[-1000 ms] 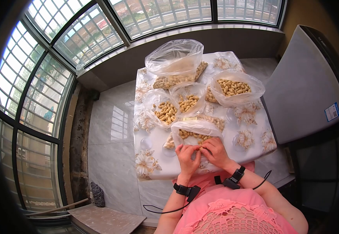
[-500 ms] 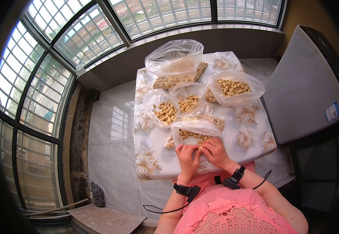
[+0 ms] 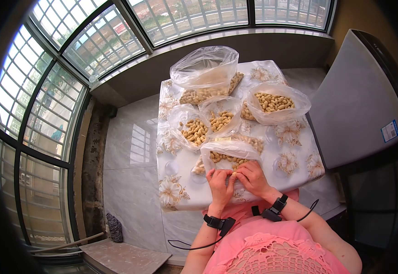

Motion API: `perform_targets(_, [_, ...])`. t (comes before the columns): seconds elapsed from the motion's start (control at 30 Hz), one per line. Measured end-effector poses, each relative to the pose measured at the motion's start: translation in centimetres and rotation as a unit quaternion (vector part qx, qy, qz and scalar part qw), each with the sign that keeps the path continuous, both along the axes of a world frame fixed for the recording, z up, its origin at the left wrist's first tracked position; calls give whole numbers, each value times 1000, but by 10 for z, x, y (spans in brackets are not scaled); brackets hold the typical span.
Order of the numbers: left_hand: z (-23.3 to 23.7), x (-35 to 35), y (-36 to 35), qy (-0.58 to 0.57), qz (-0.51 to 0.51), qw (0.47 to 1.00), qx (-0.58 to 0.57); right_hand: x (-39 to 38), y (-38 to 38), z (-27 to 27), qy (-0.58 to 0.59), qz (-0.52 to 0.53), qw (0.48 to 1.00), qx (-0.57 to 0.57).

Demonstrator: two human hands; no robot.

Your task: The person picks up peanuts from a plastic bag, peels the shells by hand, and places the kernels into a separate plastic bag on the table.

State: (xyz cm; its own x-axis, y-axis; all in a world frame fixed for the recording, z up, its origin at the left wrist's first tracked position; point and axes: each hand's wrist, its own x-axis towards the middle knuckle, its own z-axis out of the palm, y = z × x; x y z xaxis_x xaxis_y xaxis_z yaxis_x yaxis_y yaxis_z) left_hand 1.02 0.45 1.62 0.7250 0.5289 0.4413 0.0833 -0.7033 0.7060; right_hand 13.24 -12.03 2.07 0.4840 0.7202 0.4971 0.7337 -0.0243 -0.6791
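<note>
Nearest the camera, the person's left hand (image 3: pixel 219 183) and right hand (image 3: pixel 253 179) are meeting over the front edge of the small table covered in white floral cloth (image 3: pixel 185 180). Each wrist is wearing a black wrist strap (image 3: pixel 215 222) with a trailing cable. Both hands are pinching a small pale-tan peanut pod (image 3: pixel 232 173) between their fingertips, one from each side. They are holding it just in front of the mouth of the nearest clear plastic bag of peanuts (image 3: pixel 228 153).

The pod is probably weighing almost nothing. Its shell looks dry, rough and brittle, so it is unlikely to slip, though it would likely crack under firm thumb pressure. Holding it at both ends, as the fingers are doing, seems the surest grip. The bag behind it is thin, soft film that is slumping around its load. It would likely handle best when gathered at the rim rather than gripped by the sagging side.

Farther back, two smaller clear bags of peanuts (image 3: pixel 194 130) are sitting side by side at mid-table, with a wide clear bag of peanuts (image 3: pixel 276 102) to their right. A tall, billowing clear bag (image 3: pixel 205 73) is standing at the far edge. Beyond it, the curved barred windows (image 3: pixel 93 45) are letting in daylight.
</note>
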Motion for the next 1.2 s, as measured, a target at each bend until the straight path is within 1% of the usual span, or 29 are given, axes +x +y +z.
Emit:
perform_targets(0.93, [-2, 1, 0, -11, 9, 1000, 1, 0, 0, -3, 3, -2, 1000, 2])
perform_targets(1.2, [-1, 0, 0, 3, 5, 1000, 5, 0, 0, -2, 1, -3, 1000, 2])
